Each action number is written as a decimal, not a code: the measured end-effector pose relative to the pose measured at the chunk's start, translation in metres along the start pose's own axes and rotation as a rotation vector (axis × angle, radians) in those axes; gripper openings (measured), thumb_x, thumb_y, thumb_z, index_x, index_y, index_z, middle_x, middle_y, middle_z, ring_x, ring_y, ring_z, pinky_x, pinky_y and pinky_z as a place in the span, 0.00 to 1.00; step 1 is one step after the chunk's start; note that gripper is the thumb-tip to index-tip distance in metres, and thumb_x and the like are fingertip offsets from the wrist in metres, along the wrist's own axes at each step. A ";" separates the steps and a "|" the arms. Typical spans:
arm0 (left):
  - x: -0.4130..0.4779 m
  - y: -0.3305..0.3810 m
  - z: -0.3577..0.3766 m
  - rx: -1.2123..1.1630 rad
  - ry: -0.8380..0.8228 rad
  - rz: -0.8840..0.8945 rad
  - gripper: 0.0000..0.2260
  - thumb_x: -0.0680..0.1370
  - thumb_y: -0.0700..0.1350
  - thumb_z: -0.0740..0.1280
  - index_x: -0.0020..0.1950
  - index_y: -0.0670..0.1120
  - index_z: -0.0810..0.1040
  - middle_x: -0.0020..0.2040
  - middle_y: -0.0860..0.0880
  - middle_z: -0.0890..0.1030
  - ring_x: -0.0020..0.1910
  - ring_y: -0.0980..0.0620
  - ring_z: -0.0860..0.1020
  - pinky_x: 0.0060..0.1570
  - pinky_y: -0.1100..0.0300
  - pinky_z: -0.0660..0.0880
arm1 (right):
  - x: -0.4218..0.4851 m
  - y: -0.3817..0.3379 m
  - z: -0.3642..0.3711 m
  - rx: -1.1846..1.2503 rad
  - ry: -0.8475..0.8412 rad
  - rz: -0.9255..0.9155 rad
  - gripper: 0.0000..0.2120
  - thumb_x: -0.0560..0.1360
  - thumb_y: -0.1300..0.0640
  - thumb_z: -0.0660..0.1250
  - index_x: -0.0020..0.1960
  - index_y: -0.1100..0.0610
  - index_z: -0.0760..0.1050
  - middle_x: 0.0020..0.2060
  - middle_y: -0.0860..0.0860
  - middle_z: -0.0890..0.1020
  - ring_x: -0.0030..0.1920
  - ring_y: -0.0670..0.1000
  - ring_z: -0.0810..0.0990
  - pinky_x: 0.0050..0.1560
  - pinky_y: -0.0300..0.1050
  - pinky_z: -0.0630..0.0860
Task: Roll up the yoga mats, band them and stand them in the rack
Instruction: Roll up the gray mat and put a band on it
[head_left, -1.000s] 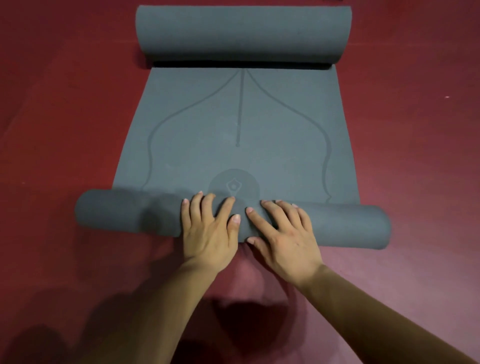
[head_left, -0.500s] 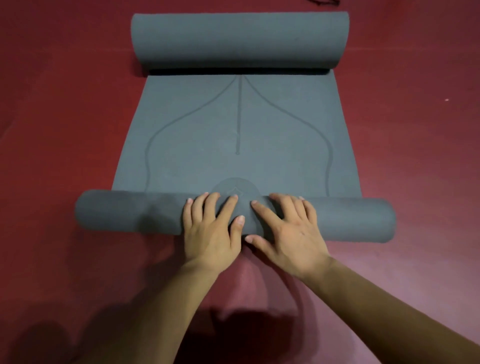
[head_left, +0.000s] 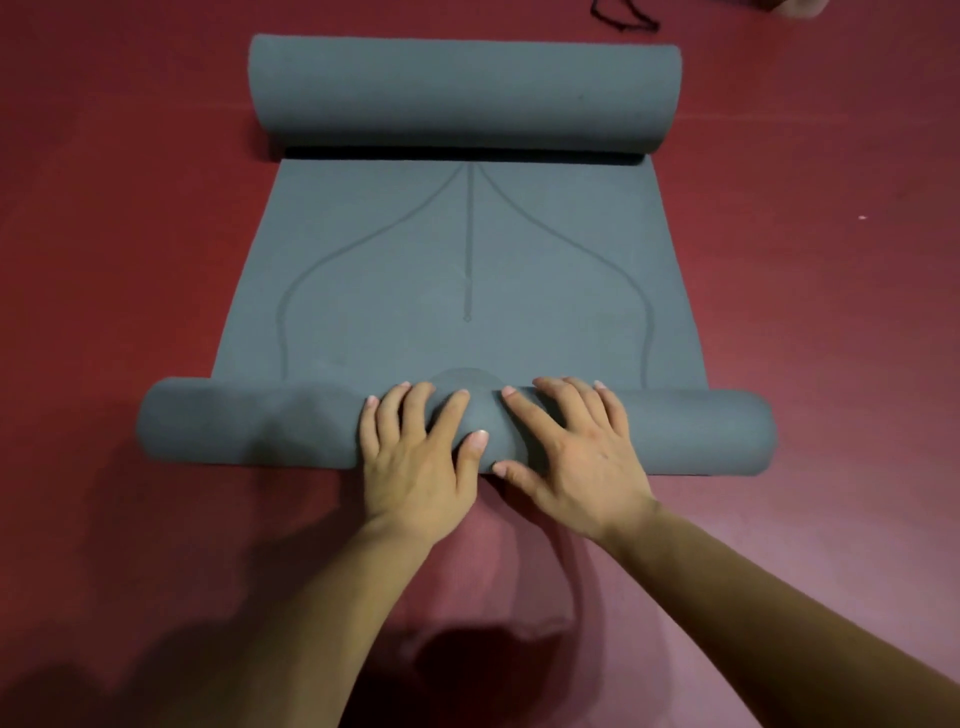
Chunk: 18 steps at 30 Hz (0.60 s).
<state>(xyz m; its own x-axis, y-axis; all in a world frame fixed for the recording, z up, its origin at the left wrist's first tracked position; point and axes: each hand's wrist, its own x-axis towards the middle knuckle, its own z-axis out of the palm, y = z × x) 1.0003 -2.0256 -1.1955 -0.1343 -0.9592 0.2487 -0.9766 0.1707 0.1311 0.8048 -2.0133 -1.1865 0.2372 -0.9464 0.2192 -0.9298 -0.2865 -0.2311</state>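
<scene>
Grey yoga mat (head_left: 467, 270) lies on the red floor (head_left: 104, 208), both ends rolled: far roll (head_left: 462, 93) fat, near roll (head_left: 249, 421) thinner. Left hand (head_left: 415, 467) and right hand (head_left: 576, 462) sit side by side mid near roll, palms down. Grip on both: fingers straight, spread, pressing, not wrapped round it. Black cord (head_left: 623, 15) on the floor past the far roll.
</scene>
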 end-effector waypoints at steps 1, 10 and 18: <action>0.008 0.000 -0.001 -0.001 -0.013 -0.007 0.21 0.79 0.59 0.58 0.65 0.50 0.79 0.65 0.43 0.76 0.66 0.38 0.72 0.74 0.40 0.56 | 0.001 0.001 0.001 -0.002 0.001 -0.003 0.36 0.75 0.28 0.60 0.75 0.48 0.71 0.68 0.54 0.75 0.70 0.58 0.71 0.75 0.60 0.57; 0.024 -0.001 -0.001 -0.090 0.006 0.024 0.21 0.79 0.60 0.59 0.64 0.49 0.77 0.66 0.43 0.75 0.67 0.39 0.71 0.73 0.41 0.59 | 0.018 0.011 0.005 -0.039 0.006 0.001 0.32 0.76 0.31 0.62 0.75 0.48 0.72 0.67 0.53 0.77 0.68 0.57 0.74 0.74 0.56 0.59; 0.034 -0.003 0.005 -0.074 0.032 0.046 0.21 0.77 0.59 0.61 0.62 0.49 0.79 0.64 0.44 0.78 0.67 0.39 0.73 0.73 0.40 0.60 | 0.030 0.014 0.001 -0.006 0.010 0.025 0.36 0.75 0.27 0.60 0.75 0.48 0.72 0.67 0.53 0.76 0.71 0.57 0.72 0.75 0.57 0.56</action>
<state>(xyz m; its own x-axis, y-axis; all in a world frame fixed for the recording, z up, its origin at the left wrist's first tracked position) 0.9980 -2.0601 -1.1927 -0.1723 -0.9423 0.2870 -0.9541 0.2321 0.1893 0.7989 -2.0463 -1.1839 0.2105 -0.9518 0.2232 -0.9372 -0.2614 -0.2308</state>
